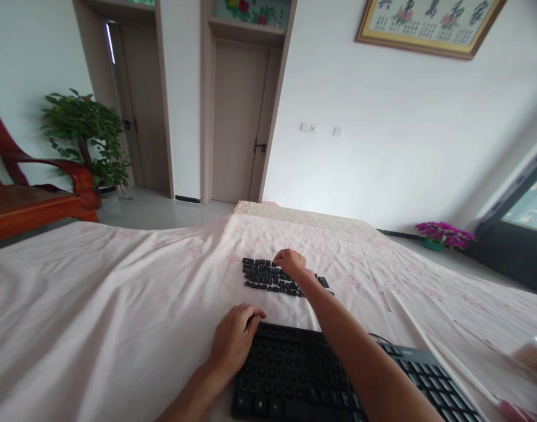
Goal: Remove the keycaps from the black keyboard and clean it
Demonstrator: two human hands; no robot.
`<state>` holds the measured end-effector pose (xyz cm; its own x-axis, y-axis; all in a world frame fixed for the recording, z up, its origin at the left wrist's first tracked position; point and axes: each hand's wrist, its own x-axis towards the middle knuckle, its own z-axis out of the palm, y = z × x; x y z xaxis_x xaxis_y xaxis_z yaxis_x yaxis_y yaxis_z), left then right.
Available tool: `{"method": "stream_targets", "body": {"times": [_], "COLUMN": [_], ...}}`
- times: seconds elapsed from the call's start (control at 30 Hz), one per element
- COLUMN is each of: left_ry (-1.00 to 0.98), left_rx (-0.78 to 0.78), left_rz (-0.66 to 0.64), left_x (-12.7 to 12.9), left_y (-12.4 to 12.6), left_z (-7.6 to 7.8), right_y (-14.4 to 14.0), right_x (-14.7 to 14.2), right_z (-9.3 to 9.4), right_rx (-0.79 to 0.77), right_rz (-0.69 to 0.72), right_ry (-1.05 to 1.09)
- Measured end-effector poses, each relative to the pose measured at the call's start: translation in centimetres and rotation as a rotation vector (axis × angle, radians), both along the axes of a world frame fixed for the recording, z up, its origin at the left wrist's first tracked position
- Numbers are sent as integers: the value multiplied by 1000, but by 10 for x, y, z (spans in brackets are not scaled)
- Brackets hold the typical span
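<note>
A cluster of loose black plastic keycaps (274,277) lies in rows on a pale pink floral cloth (119,293), just beyond a black computer keyboard (303,375) whose left section shows bare switch stems. The right hand (290,262) reaches out over the far edge of the keycaps, fingers curled down onto them; whether it grips one cannot be told. The left hand (233,340) rests on the keyboard's upper left corner, fingers bent over its edge. Behind stand a red wooden armchair (26,187), a green potted plant (86,138) and two closed doors.
</note>
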<state>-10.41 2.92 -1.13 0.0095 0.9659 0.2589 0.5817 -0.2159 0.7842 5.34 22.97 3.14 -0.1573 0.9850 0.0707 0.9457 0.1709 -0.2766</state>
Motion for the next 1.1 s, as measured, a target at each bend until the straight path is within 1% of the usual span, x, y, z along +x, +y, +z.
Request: {"method": "stream_targets", "body": {"times": [0.17, 0.23, 0.3, 0.4, 0.5, 0.57, 0.63, 0.73, 0.8, 0.87, 0.93, 1.0, 1.1], "left_ry": [3, 4, 8, 15, 25, 37, 51, 67, 70, 71, 75, 82, 93], "left_rx": [4, 10, 21, 31, 31, 29, 25, 30, 34, 30, 22, 14, 9], "left_rz": [5, 2, 1, -1, -7, -6, -3, 1, 3, 3, 5, 9, 12], "left_x": [1, 0, 0, 0, 0, 0, -1, -1, -1, -1, -1, -1, -1], "left_y": [0, -1, -1, -1, -1, -1, -1, -1, -2, -2, -4, -6, -8], "left_z": [0, -1, -2, -3, -4, -5, -5, -6, -6, -5, -4, -3, -2], "right_y": [0, -4, -14, -46, -97, -136, -173, -217, -236, -248, -254, -257, -259], "right_x": [-2, 0, 5, 24, 60, 92, 127, 172, 192, 203, 205, 203, 201], "right_z": [-2, 3, 12, 25, 30, 26, 17, 1, -7, -12, -15, -15, -16], "right_rx": [-3, 15, 41, 79, 117, 207, 278, 317, 342, 389, 424, 430, 429], "right_rz": [-10, -15, -22, -37, -60, -70, -130, -282, -389, -475, -531, -564, -573], "right_ry": [-13, -10, -5, -3, -19, -61, -120, -221, -268, -299, -313, -314, -307]}}
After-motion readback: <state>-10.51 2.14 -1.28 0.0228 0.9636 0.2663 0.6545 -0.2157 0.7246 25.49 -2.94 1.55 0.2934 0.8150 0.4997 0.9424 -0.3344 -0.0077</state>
